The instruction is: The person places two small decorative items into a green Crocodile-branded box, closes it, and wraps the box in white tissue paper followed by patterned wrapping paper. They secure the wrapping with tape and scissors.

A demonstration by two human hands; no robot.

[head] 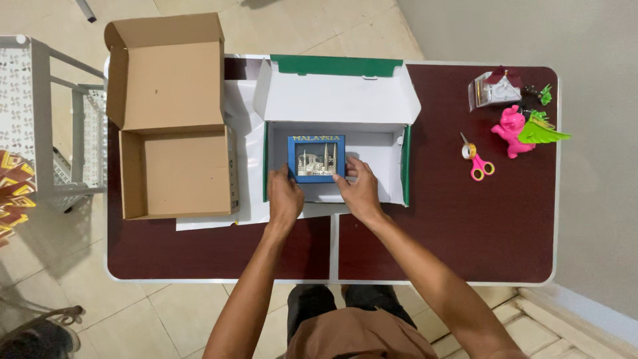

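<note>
A small blue-framed picture (pixel 316 158) of pale buildings lies flat inside an open white box with green edges (pixel 385 169) in the middle of a dark red table (pixel 452 226). My left hand (pixel 284 198) grips the frame's lower left corner. My right hand (pixel 359 189) holds its lower right corner, fingers curled over the edge. Both forearms reach in from the near side of the table. The box lid (pixel 335 96) stands folded back at the far side.
An open brown cardboard box (pixel 174 173) sits at the left on white paper (pixel 246 139). At the right lie pink-handled scissors (pixel 480 163), a pink pig figure (pixel 513 130), green plastic pieces (pixel 541 131) and a small model house (pixel 493 88). A white metal rack (pixel 46 119) stands left of the table.
</note>
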